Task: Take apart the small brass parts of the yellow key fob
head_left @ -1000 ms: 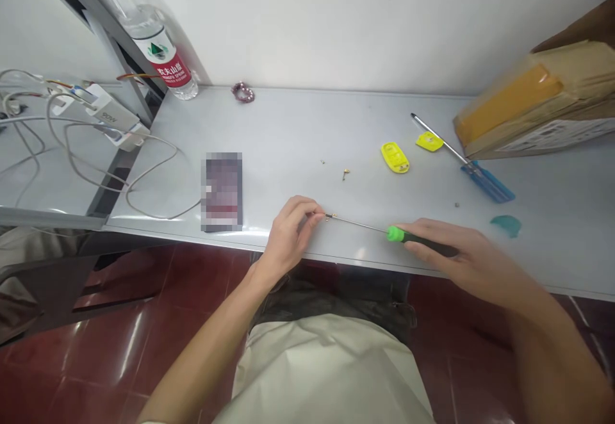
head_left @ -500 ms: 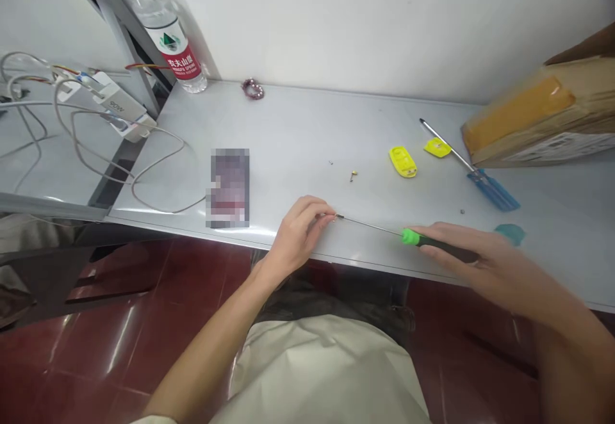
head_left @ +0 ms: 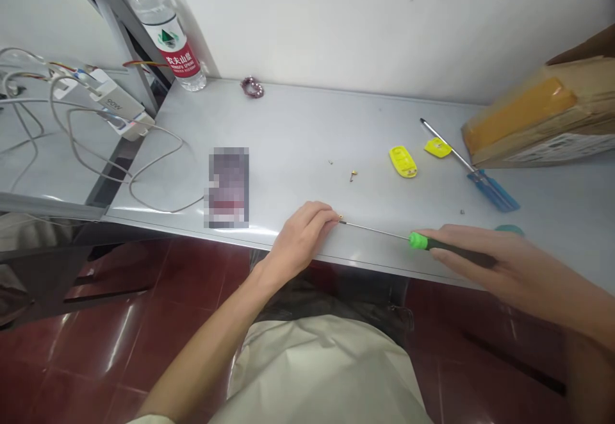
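My right hand (head_left: 490, 254) is wrapped round the dark handle of a thin screwdriver (head_left: 417, 240) with a bright green collar. Its shaft points left, the tip at a tiny brass-coloured part (head_left: 341, 217). My left hand (head_left: 307, 232) pinches that small part at its fingertips, low over the table's front edge; most of it is hidden. Small metal pieces (head_left: 353, 174) lie just beyond. To their right rests an open yellow plastic shell (head_left: 402, 162), and a smaller yellow piece (head_left: 437, 148) touches the shaft of a blue-handled screwdriver (head_left: 494, 191).
A cardboard box (head_left: 542, 116) stands at the right. A teal piece (head_left: 509, 229) lies behind my right hand. Leftward are a blurred-out rectangular device (head_left: 229, 187) with a cable, a bead bracelet (head_left: 252, 88), a water bottle (head_left: 175, 52) and a white charger (head_left: 120, 107).
My right hand and the green-collared screwdriver have shifted right and slightly down. My left hand has moved a little right and down, its fingers turned further over the small part.
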Tool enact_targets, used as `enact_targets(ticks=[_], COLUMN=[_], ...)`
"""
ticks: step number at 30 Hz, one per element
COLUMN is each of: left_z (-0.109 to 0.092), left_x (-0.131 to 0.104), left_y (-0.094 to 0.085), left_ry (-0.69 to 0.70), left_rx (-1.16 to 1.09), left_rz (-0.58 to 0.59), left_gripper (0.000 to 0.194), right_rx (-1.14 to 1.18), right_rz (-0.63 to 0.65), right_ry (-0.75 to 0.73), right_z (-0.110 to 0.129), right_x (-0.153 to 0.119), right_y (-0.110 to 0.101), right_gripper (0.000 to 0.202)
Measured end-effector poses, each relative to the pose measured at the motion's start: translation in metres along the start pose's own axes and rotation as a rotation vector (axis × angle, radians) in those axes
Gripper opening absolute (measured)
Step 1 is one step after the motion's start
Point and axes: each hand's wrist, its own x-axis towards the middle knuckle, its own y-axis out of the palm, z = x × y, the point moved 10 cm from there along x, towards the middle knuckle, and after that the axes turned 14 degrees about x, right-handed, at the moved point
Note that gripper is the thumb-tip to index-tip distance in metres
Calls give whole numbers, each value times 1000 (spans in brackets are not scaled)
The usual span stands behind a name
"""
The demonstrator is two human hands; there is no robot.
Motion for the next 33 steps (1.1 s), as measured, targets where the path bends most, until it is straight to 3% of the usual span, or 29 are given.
enact_targets(ticks=[9, 15, 27, 33], left_z=[2, 2, 0, 10], left_x=[-1, -3, 1, 1], left_y=[2, 9, 3, 1], left_ry=[-3, 17, 1, -74], left_rx=[29, 84, 55, 23], left_rz=[14, 33, 5, -19], left_gripper=[15, 17, 16, 25], right_rx=[-16, -44, -57, -105], right_rz=[-22, -25, -29, -54], right_ry=[-81, -40, -20, 30], right_z=[9, 9, 6, -2], right_x=[3, -3, -5, -9], right_y=[-3, -2, -5, -25], right_gripper=[39, 38, 40, 38])
